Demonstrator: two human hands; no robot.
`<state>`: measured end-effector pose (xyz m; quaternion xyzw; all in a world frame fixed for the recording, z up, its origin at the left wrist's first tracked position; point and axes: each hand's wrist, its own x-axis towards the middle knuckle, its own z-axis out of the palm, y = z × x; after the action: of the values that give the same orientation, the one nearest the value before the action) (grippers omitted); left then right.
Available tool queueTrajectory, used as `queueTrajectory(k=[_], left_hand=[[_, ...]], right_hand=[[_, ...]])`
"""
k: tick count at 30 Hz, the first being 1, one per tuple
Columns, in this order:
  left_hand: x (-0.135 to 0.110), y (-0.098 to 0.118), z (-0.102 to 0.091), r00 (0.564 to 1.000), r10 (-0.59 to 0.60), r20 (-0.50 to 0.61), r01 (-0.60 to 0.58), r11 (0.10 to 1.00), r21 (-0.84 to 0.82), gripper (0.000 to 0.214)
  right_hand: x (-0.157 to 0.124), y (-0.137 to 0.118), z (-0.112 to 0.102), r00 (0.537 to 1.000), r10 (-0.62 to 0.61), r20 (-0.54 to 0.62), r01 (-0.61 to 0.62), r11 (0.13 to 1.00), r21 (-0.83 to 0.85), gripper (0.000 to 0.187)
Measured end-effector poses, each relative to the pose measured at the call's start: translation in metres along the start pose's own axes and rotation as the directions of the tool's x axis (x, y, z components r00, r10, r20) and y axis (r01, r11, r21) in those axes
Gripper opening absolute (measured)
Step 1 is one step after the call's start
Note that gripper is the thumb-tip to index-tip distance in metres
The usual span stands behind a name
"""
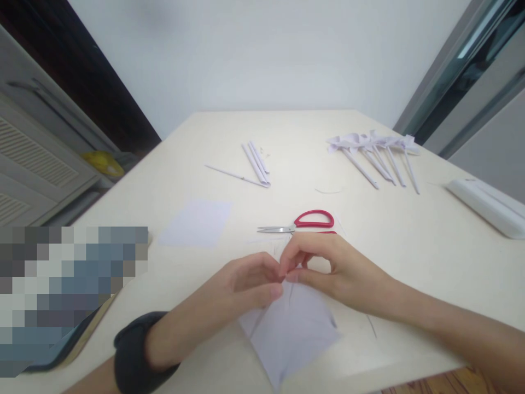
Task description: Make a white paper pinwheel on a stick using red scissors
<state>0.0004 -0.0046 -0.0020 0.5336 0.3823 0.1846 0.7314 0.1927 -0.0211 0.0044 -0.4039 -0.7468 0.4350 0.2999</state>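
Note:
My left hand (241, 287) and my right hand (328, 271) meet near the front edge of a cream table (410, 241). Both pinch the upper part of a white paper piece (291, 334) that lies flat under them, fingertips touching. The left wrist wears a black band (133, 353). Red-handled scissors (301, 223) lie shut just beyond my right hand.
A white paper square (197, 221) lies to the left. Rolled paper sticks (256, 161) sit further back. Several paper pinwheels on sticks (377, 153) lie at the back right. A white box (488, 205) rests at the right edge. A blurred patch covers the lower left.

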Motion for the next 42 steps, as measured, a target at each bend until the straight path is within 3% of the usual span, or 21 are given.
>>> queueTrajectory(k=[3,12,18,24,29,35,42], left_hand=[[0.002,-0.004,-0.003,0.999,-0.019,0.046,0.018,1.000,0.013,0.002],[0.000,-0.004,-0.007,0.996,0.074,-0.056,-0.067,0.990,0.122,0.004],[0.002,-0.008,-0.007,0.979,0.196,-0.060,-0.187,0.974,0.130,0.006],[0.004,-0.010,-0.007,0.986,0.162,-0.044,-0.160,0.986,0.042,0.009],[0.001,-0.004,-0.004,0.994,0.105,0.017,-0.104,0.994,-0.036,0.010],[-0.001,0.001,-0.005,0.998,0.064,0.022,-0.064,0.998,-0.015,0.013],[-0.001,-0.004,-0.004,0.985,0.160,-0.069,-0.151,0.980,0.126,0.013]], right_hand=[[0.000,0.002,0.005,1.000,0.005,-0.005,-0.005,0.999,-0.036,0.009],[-0.001,0.001,-0.001,0.992,0.049,-0.114,-0.062,0.992,-0.114,0.012],[0.001,0.002,0.002,0.991,-0.011,-0.133,-0.017,0.977,-0.211,0.010],[-0.003,0.004,0.013,0.982,-0.172,-0.079,0.140,0.942,-0.305,0.015],[-0.008,0.000,0.018,0.973,-0.211,-0.090,0.173,0.933,-0.316,0.013],[-0.011,-0.002,0.016,0.948,-0.284,-0.141,0.229,0.921,-0.315,0.014],[-0.010,0.001,0.015,0.927,-0.355,-0.124,0.290,0.885,-0.364,0.014]])
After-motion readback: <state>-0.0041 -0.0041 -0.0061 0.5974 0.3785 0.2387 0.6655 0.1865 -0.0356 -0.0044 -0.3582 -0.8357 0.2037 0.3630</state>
